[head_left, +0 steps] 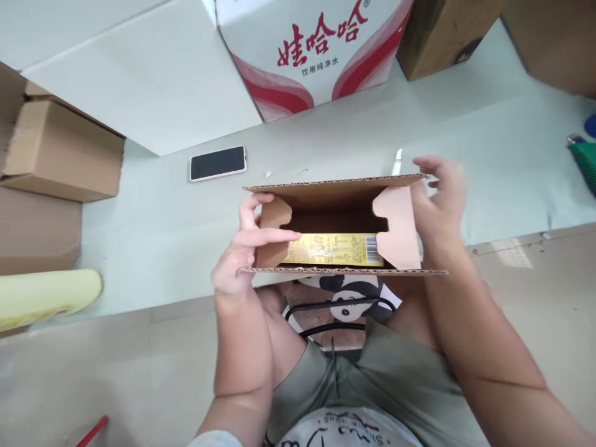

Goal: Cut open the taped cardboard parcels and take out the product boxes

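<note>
An open cardboard box [335, 197] is held at the table's front edge, its opening turned up toward me. Inside, against the near wall, lies a yellow printed pack [333, 248] with a barcode at its right end. The notched side flaps fold partly inward. My left hand [239, 257] grips the box's left end, one finger reaching over the flap to the yellow pack's edge. Beside the right end is my right hand [440, 198], slightly blurred, its fingers apart near the far corner; whether its palm touches the box I cannot tell.
Behind the box, a phone [218, 164] and a small white-capped tube [397, 162] lie on the pale table [326, 146]. A white-and-red carton [321, 74] stands at the back. Brown boxes [65, 149] and a pale yellow roll [46, 295] are at left.
</note>
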The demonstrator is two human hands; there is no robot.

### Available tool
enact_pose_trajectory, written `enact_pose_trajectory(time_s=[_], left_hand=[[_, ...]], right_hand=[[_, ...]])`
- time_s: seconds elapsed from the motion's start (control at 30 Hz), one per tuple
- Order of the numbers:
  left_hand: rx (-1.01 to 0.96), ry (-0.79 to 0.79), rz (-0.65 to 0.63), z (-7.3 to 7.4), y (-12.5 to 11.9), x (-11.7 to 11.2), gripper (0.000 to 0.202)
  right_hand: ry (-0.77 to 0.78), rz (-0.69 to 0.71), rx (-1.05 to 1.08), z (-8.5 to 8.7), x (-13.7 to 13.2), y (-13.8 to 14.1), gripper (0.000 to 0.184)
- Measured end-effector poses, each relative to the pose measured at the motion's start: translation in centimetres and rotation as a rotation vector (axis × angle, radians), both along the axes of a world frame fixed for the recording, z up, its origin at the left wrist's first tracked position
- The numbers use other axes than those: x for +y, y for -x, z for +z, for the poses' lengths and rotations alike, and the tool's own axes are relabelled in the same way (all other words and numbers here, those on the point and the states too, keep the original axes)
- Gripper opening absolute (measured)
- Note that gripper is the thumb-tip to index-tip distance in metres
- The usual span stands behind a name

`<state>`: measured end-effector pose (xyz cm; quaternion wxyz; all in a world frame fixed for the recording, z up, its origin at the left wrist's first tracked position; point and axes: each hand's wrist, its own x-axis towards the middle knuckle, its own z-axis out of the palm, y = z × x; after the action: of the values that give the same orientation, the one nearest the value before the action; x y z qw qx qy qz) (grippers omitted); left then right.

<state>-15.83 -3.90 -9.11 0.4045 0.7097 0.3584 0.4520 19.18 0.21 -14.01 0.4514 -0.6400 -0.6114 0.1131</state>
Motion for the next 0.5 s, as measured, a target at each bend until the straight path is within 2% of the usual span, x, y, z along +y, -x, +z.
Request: enact_pose_trajectory(time_s=[0.07,0.13,0.2,0.3,0.33,0.4,0.5], left_hand=[[0.082,-0.012,-0.039,0.0,0.2,-0.2,0.054],[0.113,-0.023,-0.053,0.3,0.0,-0.2,0.051],[0.089,-0.026,-0.041,0.6,-0.6,-0.2,0.046],[-0.018,-0.052,0.024,1.0,-1.4,0.1,0.039],[-0.043,-0.071,0.044,1.0,-1.6,0.1,0.038],[-0.056,-0.113,0.076,1.1,-1.8,0.2,0.038],[-0.044,-0.174,0.141,1.2,-1.9,0.2,0.043]], right_hand=[[-0.291,0.026,0.174,2.0,-1.1,0.8,0.013],[-0.504,0.249,0.23,4.1,-2.3,1.6,0.008],[-0.513,0.488,0.152,5.7,-3.2,1.9,0.017],[-0.294,0.684,-0.063,6.7,-4.0,1.9,0.045],[-0.246,0.706,-0.11,6.6,-4.2,1.8,0.05],[-0.256,0.674,-0.087,6.3,-4.3,1.9,0.051],[-0.414,0.404,0.091,5.9,-4.3,2.5,0.057]])
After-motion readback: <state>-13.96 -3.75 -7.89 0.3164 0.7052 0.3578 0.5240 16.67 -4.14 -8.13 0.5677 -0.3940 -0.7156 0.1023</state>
